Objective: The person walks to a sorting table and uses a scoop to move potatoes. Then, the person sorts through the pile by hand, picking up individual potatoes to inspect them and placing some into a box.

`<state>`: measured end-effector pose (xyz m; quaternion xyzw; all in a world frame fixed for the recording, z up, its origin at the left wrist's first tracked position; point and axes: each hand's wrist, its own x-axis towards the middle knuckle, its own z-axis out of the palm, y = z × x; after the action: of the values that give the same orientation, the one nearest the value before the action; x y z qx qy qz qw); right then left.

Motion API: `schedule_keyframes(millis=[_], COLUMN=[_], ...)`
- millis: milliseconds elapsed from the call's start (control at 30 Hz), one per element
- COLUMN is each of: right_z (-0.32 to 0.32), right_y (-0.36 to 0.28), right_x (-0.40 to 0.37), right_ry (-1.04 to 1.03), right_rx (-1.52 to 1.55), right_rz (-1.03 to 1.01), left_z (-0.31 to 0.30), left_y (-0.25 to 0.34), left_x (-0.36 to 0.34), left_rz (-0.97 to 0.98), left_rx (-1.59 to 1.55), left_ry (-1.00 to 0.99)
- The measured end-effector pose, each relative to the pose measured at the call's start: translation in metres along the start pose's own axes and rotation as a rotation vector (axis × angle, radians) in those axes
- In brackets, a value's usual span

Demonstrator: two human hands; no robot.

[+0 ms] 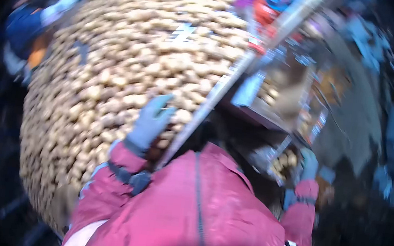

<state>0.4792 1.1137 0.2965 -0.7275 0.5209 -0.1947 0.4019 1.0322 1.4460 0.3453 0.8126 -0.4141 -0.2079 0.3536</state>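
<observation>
Heaped potatoes (110, 78) cover the surface (203, 113). Left grip (153, 118) is spread; right grip (309, 164) is indiscernible. Handle potatoes lightly.

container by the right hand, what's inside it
Pale potatoes show inside, beside the gloved right hand, though blurred. Whatever lies beneath the top ones is covered, so the bottom can't be seen.

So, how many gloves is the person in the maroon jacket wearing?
2: one on the left hand, over the potato heap; one on the right hand, beside a smaller batch of potatoes. Both show, though blurred.
</observation>
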Motion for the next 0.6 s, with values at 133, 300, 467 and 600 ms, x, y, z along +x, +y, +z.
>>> schedule_keyframes(millis=[133,300,467,600], right_z=[0.123,0.274,0.381,0.453], right_y=[-0.145,-0.321,-0.384,-0.423], right_x=[0.060,0.066,0.061,0.063], right_ry=[-0.288,-0.889,-1.217,-1.279], right_rx=[0.387,0.453,0.371,0.242], right_rz=[0.193,0.172,0.059,-0.142], left_z=[-0.004,-0.035,-0.092,-0.047], left_y=[-0.006,-0.048,-0.108,-0.048], left_x=[-0.005,-0.009,-0.017,-0.021], left_rz=[0.095,0.045,-0.391,-0.452], left_rx=[-0.004,0.243,0.305,0.627], left_ry=[0.087,0.372,0.467,0.382])
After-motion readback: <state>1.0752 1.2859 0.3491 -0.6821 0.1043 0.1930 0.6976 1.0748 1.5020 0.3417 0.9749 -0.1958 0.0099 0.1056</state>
